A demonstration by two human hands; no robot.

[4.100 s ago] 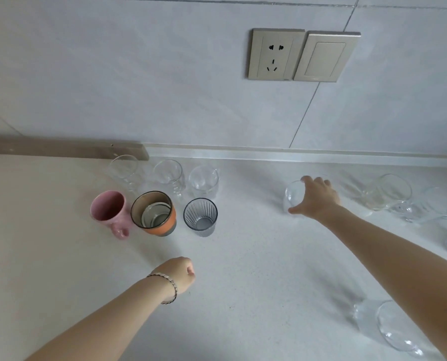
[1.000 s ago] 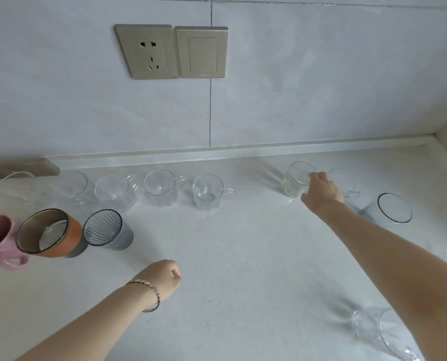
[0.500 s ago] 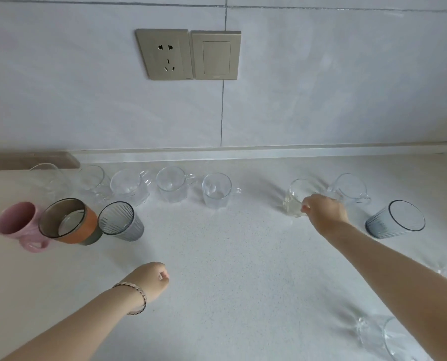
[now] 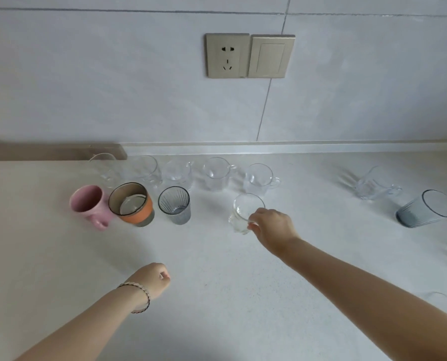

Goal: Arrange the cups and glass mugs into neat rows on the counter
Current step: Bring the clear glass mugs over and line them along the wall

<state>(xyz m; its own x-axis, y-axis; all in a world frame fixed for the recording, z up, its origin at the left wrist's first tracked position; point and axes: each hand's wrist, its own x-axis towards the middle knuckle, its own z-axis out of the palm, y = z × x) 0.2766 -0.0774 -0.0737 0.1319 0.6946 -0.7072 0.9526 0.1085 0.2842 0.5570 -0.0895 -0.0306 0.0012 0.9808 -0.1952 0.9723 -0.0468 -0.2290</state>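
Glass mug (image 4: 245, 212) gripped in right hand (image 4: 271, 226), centre frame; left hand (image 4: 153, 278) fisted, empty
Risk: slick glass may clip ribbed grey tumbler (image 4: 175, 208) at left if set close

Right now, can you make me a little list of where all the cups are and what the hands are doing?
back row: five clear mugs by the wall
front row: pink mug, orange cup, grey glass, left to right
right hand: gripping a clear cup, right of the grey glass
left hand: closed fist, holding nothing
far right: one clear mug and a second grey glass, outside the rows
wall: socket and switch
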